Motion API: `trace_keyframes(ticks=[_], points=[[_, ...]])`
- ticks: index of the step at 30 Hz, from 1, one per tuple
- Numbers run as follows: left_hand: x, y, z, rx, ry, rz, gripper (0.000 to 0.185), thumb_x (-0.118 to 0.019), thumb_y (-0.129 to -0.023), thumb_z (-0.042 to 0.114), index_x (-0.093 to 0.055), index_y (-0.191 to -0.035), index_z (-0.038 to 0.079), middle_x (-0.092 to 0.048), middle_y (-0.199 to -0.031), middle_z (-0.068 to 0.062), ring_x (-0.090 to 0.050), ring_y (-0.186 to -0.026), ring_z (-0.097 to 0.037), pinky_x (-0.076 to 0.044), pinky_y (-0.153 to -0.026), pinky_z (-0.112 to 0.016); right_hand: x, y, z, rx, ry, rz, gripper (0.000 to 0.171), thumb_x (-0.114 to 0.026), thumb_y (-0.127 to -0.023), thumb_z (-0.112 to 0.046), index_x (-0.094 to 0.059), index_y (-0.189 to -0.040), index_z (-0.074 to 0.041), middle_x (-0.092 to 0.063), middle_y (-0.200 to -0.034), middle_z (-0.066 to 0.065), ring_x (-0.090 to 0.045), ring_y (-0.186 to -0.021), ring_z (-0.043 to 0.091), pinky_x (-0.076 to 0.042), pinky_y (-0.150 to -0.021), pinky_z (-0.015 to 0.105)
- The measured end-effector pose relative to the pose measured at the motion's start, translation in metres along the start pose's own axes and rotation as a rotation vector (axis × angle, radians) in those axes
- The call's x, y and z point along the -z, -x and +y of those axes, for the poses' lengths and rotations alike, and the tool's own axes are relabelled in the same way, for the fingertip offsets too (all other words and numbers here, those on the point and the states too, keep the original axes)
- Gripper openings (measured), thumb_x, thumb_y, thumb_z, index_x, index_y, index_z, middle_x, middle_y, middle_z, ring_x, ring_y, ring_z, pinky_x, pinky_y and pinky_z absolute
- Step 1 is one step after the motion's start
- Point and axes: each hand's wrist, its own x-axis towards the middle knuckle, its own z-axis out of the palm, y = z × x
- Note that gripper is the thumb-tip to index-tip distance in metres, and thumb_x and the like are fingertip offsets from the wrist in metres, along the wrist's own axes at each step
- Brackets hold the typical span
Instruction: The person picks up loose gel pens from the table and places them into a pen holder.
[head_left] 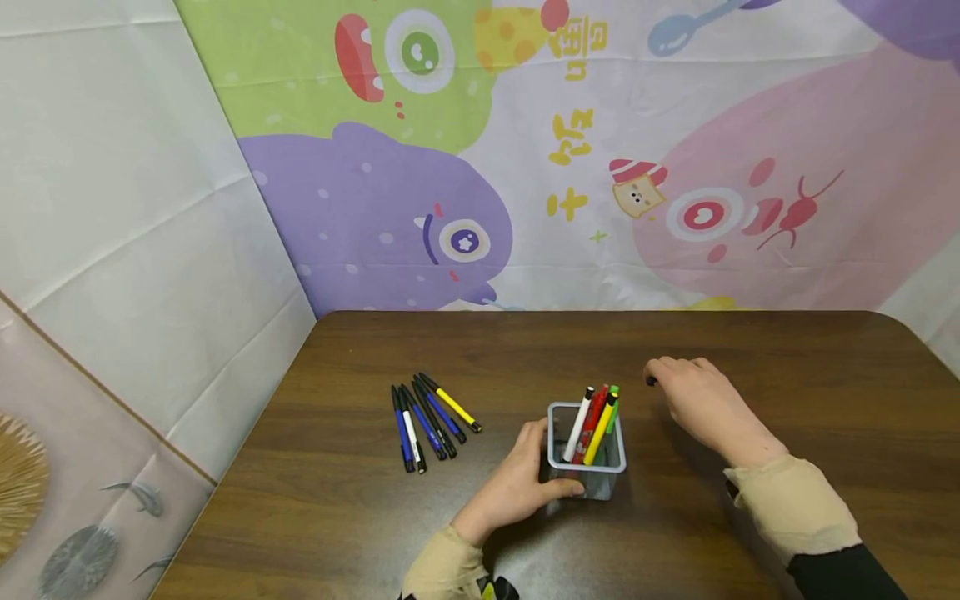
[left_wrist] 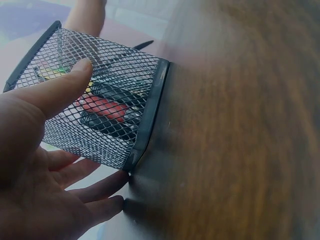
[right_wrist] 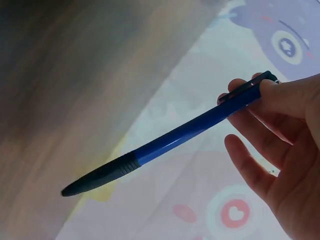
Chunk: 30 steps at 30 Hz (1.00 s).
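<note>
A square mesh pen holder (head_left: 587,469) (left_wrist: 95,115) stands on the brown table (head_left: 525,358), with several markers (head_left: 594,425) upright in it. My left hand (head_left: 517,487) (left_wrist: 45,165) holds the holder, thumb against its near wall and fingers on its left side. To the holder's right, just above the table, my right hand (head_left: 701,404) (right_wrist: 280,145) pinches a blue pen (right_wrist: 170,137) with a black grip by its top end; in the head view the hand hides nearly all of the pen. Several more pens (head_left: 427,421) lie in a row to the holder's left.
A cartoon-printed cloth (head_left: 570,150) hangs as a wall behind the table's far edge. A white cloth (head_left: 120,217) covers the left side. The table's rounded right corner (head_left: 900,329) is in view.
</note>
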Motion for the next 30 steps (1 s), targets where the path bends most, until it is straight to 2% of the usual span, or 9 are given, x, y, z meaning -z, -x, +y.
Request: trace_keyframes(ticks=[5,10,16,18,23,27,30], points=[[0.000,0.000,0.001,0.008,0.000,-0.009,0.082,-0.072,-0.074,0.039,-0.028,-0.137,0.010,-0.040,-0.123,-0.005,-0.046,-0.110,-0.015,-0.039,-0.095,-0.034,0.015,0.000,-0.003,0.010,-0.046,0.085,0.019,-0.064,-0.076,0.004,-0.058,-0.093,-0.004,-0.062,-0.084,0.007,-0.061,-0.075,0.025,-0.043,-0.073,0.043],[-0.001,0.000,0.000,0.011,-0.004,-0.007,0.082,-0.072,-0.074,0.039,-0.028,-0.137,0.010,-0.041,-0.123,-0.004,-0.046,-0.110,-0.015,-0.039,-0.095,-0.034,0.030,-0.002,-0.004,-0.017,-0.144,0.166,0.015,-0.064,-0.081,-0.006,-0.058,-0.096,-0.003,-0.063,-0.083,0.007,-0.059,-0.069,0.021,-0.046,-0.066,0.041],[0.000,0.000,0.000,0.005,-0.007,-0.002,0.082,-0.073,-0.074,0.039,-0.029,-0.137,0.010,-0.041,-0.122,-0.005,-0.046,-0.109,-0.015,-0.039,-0.095,-0.034,0.042,-0.001,-0.007,-0.088,-0.306,0.249,0.024,-0.069,-0.078,-0.008,-0.057,-0.099,-0.005,-0.062,-0.085,0.004,-0.060,-0.072,0.017,-0.049,-0.063,0.038],[0.000,0.001,0.000,0.007,-0.004,-0.005,0.082,-0.072,-0.074,0.039,-0.029,-0.137,0.010,-0.041,-0.122,-0.005,-0.046,-0.109,-0.016,-0.039,-0.095,-0.035,0.044,-0.001,-0.008,-0.090,-0.337,0.297,0.027,-0.070,-0.076,-0.006,-0.057,-0.100,-0.006,-0.062,-0.086,0.002,-0.059,-0.075,0.015,-0.049,-0.064,0.032],[0.000,0.002,-0.001,0.009,0.003,-0.007,0.081,-0.072,-0.075,0.039,-0.029,-0.137,0.011,-0.041,-0.123,-0.005,-0.046,-0.110,-0.016,-0.039,-0.095,-0.035,0.052,0.001,-0.013,-0.087,-0.385,0.405,0.033,-0.072,-0.074,-0.002,-0.060,-0.105,-0.007,-0.060,-0.087,-0.003,-0.052,-0.076,0.005,-0.043,-0.059,0.013],[0.000,0.001,-0.001,0.008,0.000,-0.004,0.082,-0.072,-0.074,0.039,-0.028,-0.137,0.010,-0.041,-0.123,-0.005,-0.046,-0.110,-0.016,-0.039,-0.096,-0.035,0.063,0.001,-0.018,-0.083,-0.416,0.479,0.035,-0.073,-0.072,-0.001,-0.063,-0.104,-0.009,-0.059,-0.084,-0.003,-0.048,-0.076,0.001,-0.038,-0.052,0.010],[0.000,0.001,0.000,0.013,-0.002,-0.005,0.083,-0.072,-0.074,0.039,-0.028,-0.138,0.010,-0.040,-0.124,-0.004,-0.046,-0.110,-0.015,-0.039,-0.097,-0.034,0.072,0.000,-0.021,-0.065,-0.424,0.537,0.036,-0.074,-0.070,0.001,-0.064,-0.102,-0.008,-0.060,-0.083,-0.002,-0.048,-0.077,-0.001,-0.038,-0.051,0.011]])
